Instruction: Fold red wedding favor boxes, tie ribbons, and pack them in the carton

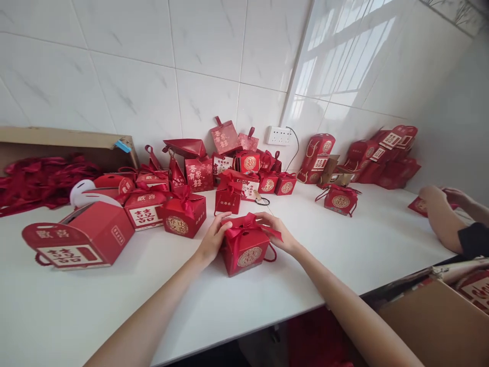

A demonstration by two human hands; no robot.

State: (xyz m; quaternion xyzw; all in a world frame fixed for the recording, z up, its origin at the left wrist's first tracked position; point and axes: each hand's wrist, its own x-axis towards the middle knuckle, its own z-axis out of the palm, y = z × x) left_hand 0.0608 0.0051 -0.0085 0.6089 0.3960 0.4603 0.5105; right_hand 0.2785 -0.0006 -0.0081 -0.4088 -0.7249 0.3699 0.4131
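Note:
A red gift box point(246, 252) with a gold round emblem on its front stands upright on the white table point(298, 285). On its top lies a red ribbon bow point(248, 228), and a red cord loop hangs at its right side. My left hand point(214, 238) rests against the box's left side, thumb near the bow. At the upper right of the same box is my right hand point(278, 232), its fingers behind the ribbon tail. The two hands hold the box between them; some fingertips are hidden behind it.
Several red boxes, one with a bow point(184, 216), stand behind and left. A carton point(69, 137) of red ribbon is at the far left. Another person's hands point(445, 204) hold a red box at right. An open carton point(439, 316) sits below the table edge.

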